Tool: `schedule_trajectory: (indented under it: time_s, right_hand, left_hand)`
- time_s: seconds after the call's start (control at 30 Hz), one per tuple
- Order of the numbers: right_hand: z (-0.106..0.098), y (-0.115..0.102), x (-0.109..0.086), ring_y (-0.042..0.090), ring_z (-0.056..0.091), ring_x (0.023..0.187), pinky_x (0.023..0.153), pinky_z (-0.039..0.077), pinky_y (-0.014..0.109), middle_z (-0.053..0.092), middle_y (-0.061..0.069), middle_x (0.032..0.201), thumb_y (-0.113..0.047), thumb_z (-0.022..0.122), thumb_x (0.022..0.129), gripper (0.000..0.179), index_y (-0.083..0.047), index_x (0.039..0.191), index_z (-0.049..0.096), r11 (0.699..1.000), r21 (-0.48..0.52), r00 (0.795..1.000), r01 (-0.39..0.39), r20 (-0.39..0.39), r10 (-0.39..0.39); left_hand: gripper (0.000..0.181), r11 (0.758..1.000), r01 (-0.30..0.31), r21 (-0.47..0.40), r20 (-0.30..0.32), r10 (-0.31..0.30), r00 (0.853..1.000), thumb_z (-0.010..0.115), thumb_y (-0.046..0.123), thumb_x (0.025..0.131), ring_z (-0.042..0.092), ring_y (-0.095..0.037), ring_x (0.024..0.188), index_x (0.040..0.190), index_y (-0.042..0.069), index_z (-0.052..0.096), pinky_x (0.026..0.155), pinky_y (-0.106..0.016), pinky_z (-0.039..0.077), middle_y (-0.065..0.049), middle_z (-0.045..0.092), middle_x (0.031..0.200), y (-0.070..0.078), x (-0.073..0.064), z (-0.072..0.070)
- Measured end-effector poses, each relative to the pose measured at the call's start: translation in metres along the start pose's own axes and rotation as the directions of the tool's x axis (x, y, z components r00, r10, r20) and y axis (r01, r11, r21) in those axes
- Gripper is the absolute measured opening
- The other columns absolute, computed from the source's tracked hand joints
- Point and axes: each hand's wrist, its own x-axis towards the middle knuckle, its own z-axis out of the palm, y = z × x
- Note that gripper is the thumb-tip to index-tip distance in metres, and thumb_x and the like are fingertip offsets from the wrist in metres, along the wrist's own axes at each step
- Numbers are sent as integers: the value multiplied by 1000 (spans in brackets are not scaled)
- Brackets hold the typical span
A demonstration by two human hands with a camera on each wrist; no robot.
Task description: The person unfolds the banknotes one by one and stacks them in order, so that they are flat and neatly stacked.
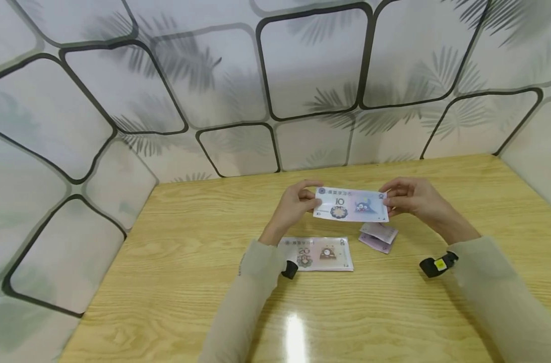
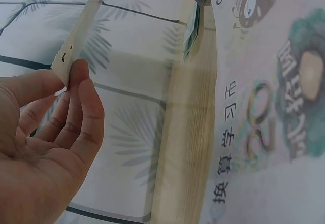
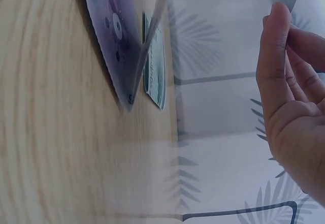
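A play-money 10 note, white with blue print, is stretched level above the table between both hands. My left hand pinches its left end between thumb and fingertips, as the left wrist view also shows. The right hand pinches the opposite end. Beneath the left wrist lies a stack of 20 notes, partly covered by the sleeve. A folded purplish note rests on the table below the held note's right end, with its flap raised. Behind it, a green note shows in the right wrist view.
The wooden table meets a wall with a leaf and frame pattern at its back. A black wrist strap with a yellow patch is on the right wrist, and another black piece is at the left cuff.
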Motion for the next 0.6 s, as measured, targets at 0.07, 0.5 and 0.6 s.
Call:
schedule_trajectory:
  time_s: [0.07,0.5,0.6]
  right_hand:
    - [1,-1,0,17,70,74,64,61,29,73,6,89,13,59,96,25,-7,104,71,1000,-8,1000,-1,4,1]
    - [11,-4,0,16,69,73,63,60,28,73,6,89,14,58,96,27,-9,102,70,999,54,1000,0,13,-1]
    - [14,-4,1,16,69,74,64,60,28,73,6,90,14,58,96,27,-10,102,70,998,55,1000,3,17,-4]
  left_hand:
    - [41,1000,-5,2,-1,5,1000,64,-6,96,61,-14,75,136,0,60,85,-45,58,-6,63,86,0,-2,-1]
    - [41,1000,-15,10,-4,15,1000,64,-6,95,63,-13,73,135,0,61,84,-44,59,-7,66,86,0,-10,-9]
    - [41,1000,-18,19,-9,18,1000,64,-6,95,63,-12,73,135,-1,60,85,-49,58,-8,66,88,0,-12,-11]
